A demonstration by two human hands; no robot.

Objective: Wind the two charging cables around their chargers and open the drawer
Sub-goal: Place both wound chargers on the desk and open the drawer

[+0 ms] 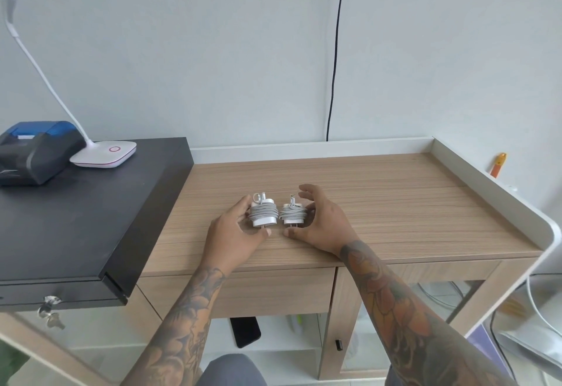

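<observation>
Two white chargers lie side by side on the wooden desk point(395, 203), each with a grey cable wound around it. My left hand point(234, 233) cups the left charger point(263, 212), fingers at its left side and thumb near its plug end. My right hand point(319, 224) cups the right charger point(292, 214), its fingers spread loosely and its thumb lying on the desk by the prongs. Neither charger is lifted. Under the desk's front edge the wooden drawer point(273, 294) is closed.
A black cash drawer box point(76, 227) with keys in its lock stands on the left, carrying a small printer point(33, 151) and a white desk lamp point(105, 153). A raised white rim point(474, 169) borders the desk at the back and right. A black cable point(334, 60) hangs down the wall.
</observation>
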